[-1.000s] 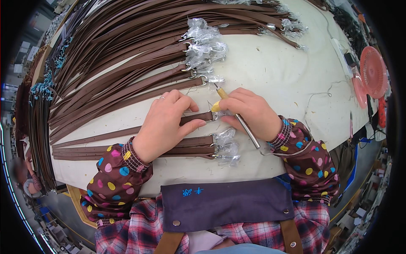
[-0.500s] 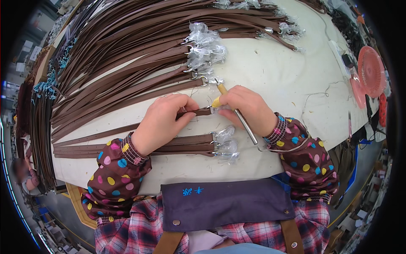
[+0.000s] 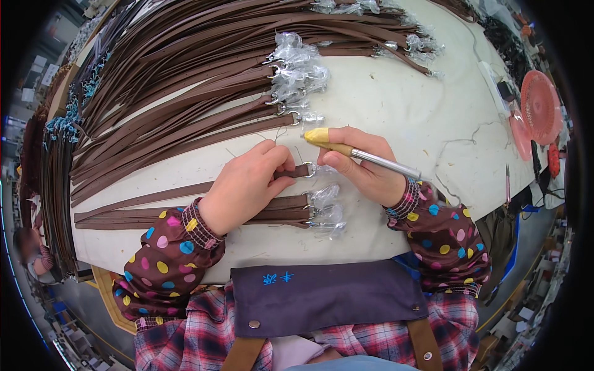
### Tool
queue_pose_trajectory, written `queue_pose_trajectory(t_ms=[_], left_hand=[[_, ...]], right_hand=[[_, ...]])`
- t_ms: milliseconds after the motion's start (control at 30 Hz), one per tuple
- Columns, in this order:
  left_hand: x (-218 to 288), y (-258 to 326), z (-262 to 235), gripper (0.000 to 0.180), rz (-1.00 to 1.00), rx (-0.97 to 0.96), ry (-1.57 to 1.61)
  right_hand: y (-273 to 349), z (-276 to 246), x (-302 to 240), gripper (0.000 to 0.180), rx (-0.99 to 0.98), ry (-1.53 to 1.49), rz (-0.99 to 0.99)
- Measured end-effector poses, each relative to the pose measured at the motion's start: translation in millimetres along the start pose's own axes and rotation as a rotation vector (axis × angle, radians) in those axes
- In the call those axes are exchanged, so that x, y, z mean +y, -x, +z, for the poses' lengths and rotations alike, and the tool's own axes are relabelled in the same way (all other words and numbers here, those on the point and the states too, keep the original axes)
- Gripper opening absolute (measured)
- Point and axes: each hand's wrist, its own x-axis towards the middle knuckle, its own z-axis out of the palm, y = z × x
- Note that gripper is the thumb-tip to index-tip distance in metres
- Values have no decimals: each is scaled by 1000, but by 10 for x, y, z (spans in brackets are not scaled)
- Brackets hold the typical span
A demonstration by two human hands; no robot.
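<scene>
Brown strap [image 3: 185, 193] is pinched by the left hand [image 3: 247, 185] beside its buckle [image 3: 309, 170]; right hand [image 3: 359, 170], gripping a metal tool [image 3: 377, 162], could scratch it.

The person wears brown over-sleeves [image 3: 167, 260] dotted in many colours — ribbed cuffs at the wrists — a red plaid shirt [image 3: 185, 340] and a dark apron [image 3: 328, 297] with brown straps.

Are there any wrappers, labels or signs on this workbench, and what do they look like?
Clear plastic wrappers: crinkled, see-through, bunched over buckle ends of the brown straps, centre top.
More clear wrappers: on the strap ends under the hands.
Blue embroidered mark: small, on the dark apron.
</scene>
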Motion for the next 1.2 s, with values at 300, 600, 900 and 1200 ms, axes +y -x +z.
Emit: queue_pose_trajectory(t_ms=[300,600,900,1200], left_hand=[[-49,-21,-40,12,-172,-106,363],[-151,-2,29,12,-244,-108,590],[-137,-17,30,12,-254,-112,589],[-157,-7,71,16,-224,-40,620]], right_hand=[[-5,242,113,21,53,-133,172],[-7,253,115,24,42,-24,174],[6,258,117,24,37,-10,191],[-6,258,92,24,28,21,186]])
